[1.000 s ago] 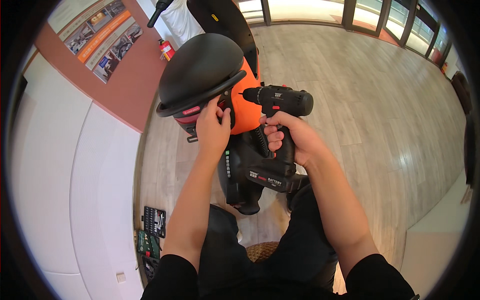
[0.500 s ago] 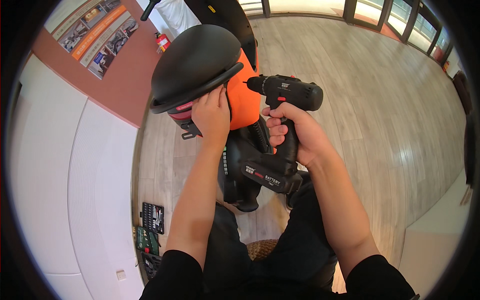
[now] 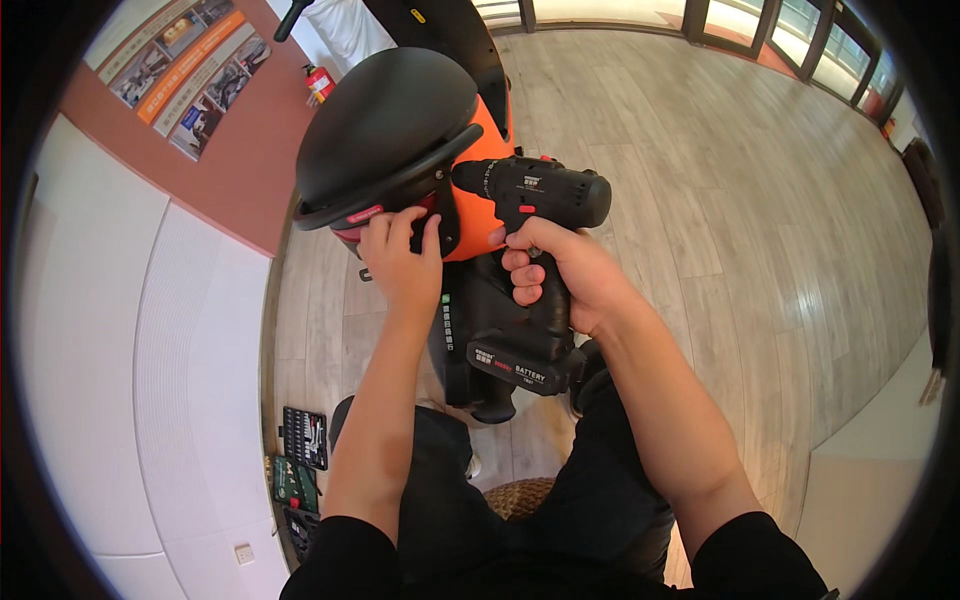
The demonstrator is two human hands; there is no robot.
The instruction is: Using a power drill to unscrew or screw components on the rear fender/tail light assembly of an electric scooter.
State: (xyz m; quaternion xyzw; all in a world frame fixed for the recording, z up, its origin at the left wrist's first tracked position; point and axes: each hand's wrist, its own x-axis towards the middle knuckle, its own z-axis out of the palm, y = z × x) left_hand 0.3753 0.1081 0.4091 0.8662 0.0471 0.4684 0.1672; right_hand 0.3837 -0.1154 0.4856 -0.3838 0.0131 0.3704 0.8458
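A cordless drill [image 3: 540, 192] with a black body and a battery base is gripped by my right hand [image 3: 565, 265], fingers wrapped around its handle. Its chuck points left at the black side bracket [image 3: 448, 215] of an orange and black scooter [image 3: 480, 225]; whether the bit touches a screw there is hard to make out. On the scooter's red tail light [image 3: 350, 233], below the black seat [image 3: 385, 120], rests my left hand [image 3: 400, 262] with bent fingers apart. A black grab rail [image 3: 400, 178] curves around the seat's rear, just above that hand.
A black socket set case [image 3: 305, 437] and a green tool case [image 3: 293, 482] lie on the floor at lower left, beside the white wall panel [image 3: 200, 400]. A red fire extinguisher [image 3: 319, 82] stands beyond the scooter. Between my legs is a woven stool [image 3: 518, 496].
The drill has moved left, bringing its chuck up to the bracket. My left hand has shifted down and left from beneath the rail onto the tail light, its fingers spreading.
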